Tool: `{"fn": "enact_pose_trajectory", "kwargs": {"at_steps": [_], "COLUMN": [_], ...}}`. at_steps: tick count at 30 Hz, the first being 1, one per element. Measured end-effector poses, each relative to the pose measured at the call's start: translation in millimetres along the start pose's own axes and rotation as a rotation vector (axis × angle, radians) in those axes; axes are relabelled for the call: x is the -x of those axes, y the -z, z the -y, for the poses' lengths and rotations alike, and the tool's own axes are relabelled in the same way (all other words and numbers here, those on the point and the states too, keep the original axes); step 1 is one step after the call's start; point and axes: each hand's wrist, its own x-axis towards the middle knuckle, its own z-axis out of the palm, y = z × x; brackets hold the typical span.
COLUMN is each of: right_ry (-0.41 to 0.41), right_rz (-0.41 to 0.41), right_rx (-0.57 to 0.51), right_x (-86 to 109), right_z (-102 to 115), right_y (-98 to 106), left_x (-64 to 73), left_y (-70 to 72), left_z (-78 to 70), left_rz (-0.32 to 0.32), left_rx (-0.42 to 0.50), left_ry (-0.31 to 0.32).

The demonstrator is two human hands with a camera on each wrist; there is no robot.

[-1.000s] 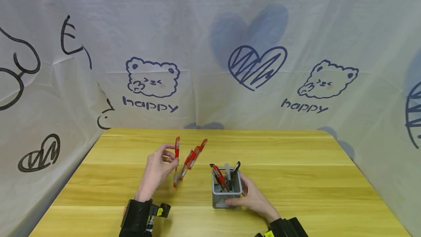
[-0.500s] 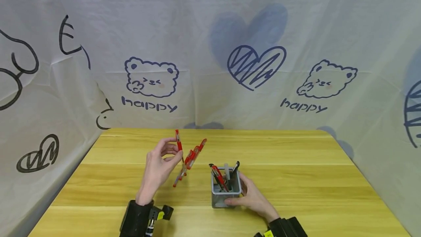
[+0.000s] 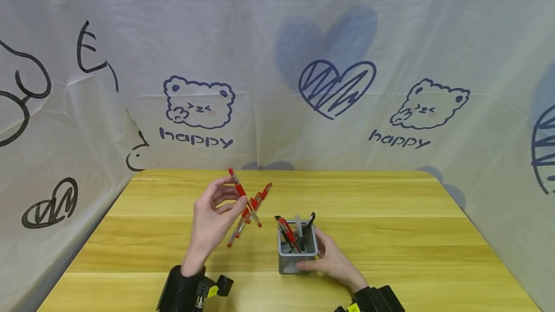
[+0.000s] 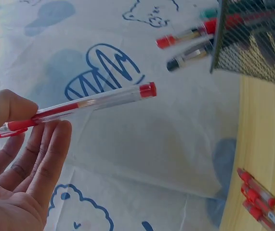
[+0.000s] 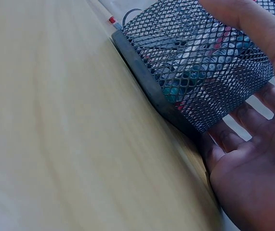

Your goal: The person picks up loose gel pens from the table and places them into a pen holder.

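My left hand pinches a red gel pen between thumb and fingers, off the table. Its clear barrel tilts down to the right in the head view. Under and beyond it, several red pens lie in a loose, overlapping pile on the table. My right hand holds a mesh pen holder from its right side, thumb on the near wall and fingers round the back. The holder stands upright with red and black pens and a pale stick-like item in it.
The wooden table spreads around the holder. A pale cloth with hearts, bear drawings and writing hangs behind the table and along its sides. Black straps with wrist cameras sit on both wrists.
My left hand has lifted the red pen from beside the pile and moved slightly right. The pen has turned from near upright to slanting down right. My right hand stays on the holder.
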Motion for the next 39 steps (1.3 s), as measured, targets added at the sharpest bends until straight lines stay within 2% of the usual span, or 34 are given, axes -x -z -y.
{"fn": "enact_pose_trajectory", "kwargs": {"at_steps": [5, 11, 14, 16, 21, 22, 23, 28, 34, 39], "right_ry": [0.004, 0.005, 0.003, 0.002, -0.008, -0.012, -0.015, -0.018, -0.012, -0.015], "right_rz": [0.002, 0.002, 0.003, 0.003, 0.000, -0.001, -0.003, -0.009, -0.009, -0.017], "right_rx": [-0.003, 0.003, -0.002, -0.002, -0.004, -0.005, -0.005, 0.003, 0.001, 0.014], "right_x": [0.0, -1.0, -1.0, -0.9, -1.1, -1.1, -1.2, -1.6, -1.6, -1.9], "right_z": [0.0, -2.1, -2.3, -2.0, 0.1, 0.6, 0.7, 0.5, -0.3, -0.4], "right_y": [0.1, 0.8, 0.8, 0.6, -0.3, -0.5, -0.6, -0.7, -0.6, -1.0], "left_x": [3.3, 6.0, 8.1, 8.3, 9.9, 11.3, 11.9, 14.5, 14.6, 15.6], "left_y": [-3.3, -6.2, -8.2, -10.5, -17.1, -18.1, -19.1, -23.2, -26.9, -29.0], "left_z": [-6.7, -11.2, -13.7, -9.2, -10.0, -15.3, -15.3, -13.8, -11.5, -10.4], "left_rz": [0.002, -0.007, 0.017, 0.044, 0.093, 0.099, 0.110, 0.153, 0.198, 0.223], "left_rx": [0.057, 0.115, 0.153, 0.188, 0.159, 0.124, 0.112, 0.081, 0.074, 0.072], "left_ry": [-0.061, -0.168, -0.208, -0.246, -0.237, -0.205, -0.199, -0.196, -0.187, -0.141]}}
